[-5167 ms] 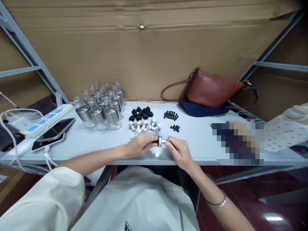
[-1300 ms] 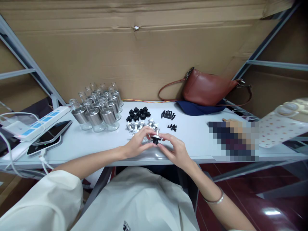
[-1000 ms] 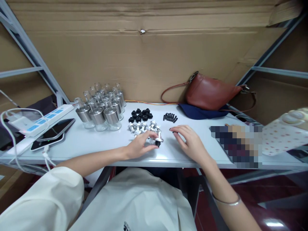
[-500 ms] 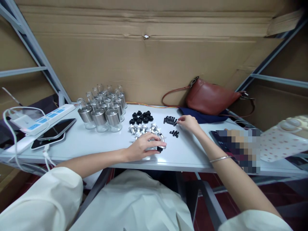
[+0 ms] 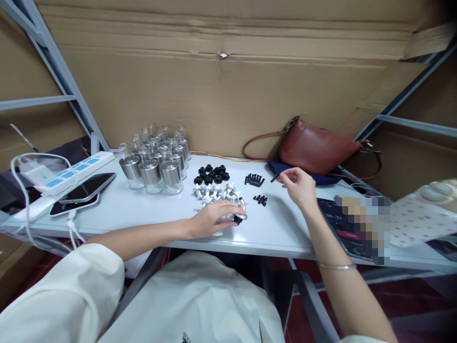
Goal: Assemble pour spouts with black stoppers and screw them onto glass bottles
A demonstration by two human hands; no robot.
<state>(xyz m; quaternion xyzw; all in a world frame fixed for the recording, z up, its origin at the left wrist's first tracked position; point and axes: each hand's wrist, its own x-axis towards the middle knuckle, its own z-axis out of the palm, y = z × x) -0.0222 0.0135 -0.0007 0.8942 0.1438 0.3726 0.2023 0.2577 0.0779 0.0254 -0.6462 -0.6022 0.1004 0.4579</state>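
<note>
My left hand [image 5: 214, 218] is closed around a silver metal pourer part with a black fitting [image 5: 238, 219] at its end, low over the front of the table. Raised to the right, my right hand [image 5: 295, 186] pinches a small black tube [image 5: 273, 179] between thumb and fingertips. More short black tubes [image 5: 254, 181] lie in a group left of it, and smaller black pieces [image 5: 260, 199] sit just in front of those. Several silver metal parts [image 5: 214, 191] crowd behind my left hand. Beyond them is a cluster of black round caps [image 5: 211, 174].
Several glass bottles with metal bands [image 5: 152, 170] stand at the left back. A power strip [image 5: 78, 171] and a phone [image 5: 85, 187] lie farther left. On the right are a brown leather bag [image 5: 317, 145], a dark-screened device [image 5: 335, 221] and a dotted white item [image 5: 421, 214].
My right hand has moved right and away from the black tubes, lifting one of them out of the group. My left hand keeps its hold in nearly the same place.
</note>
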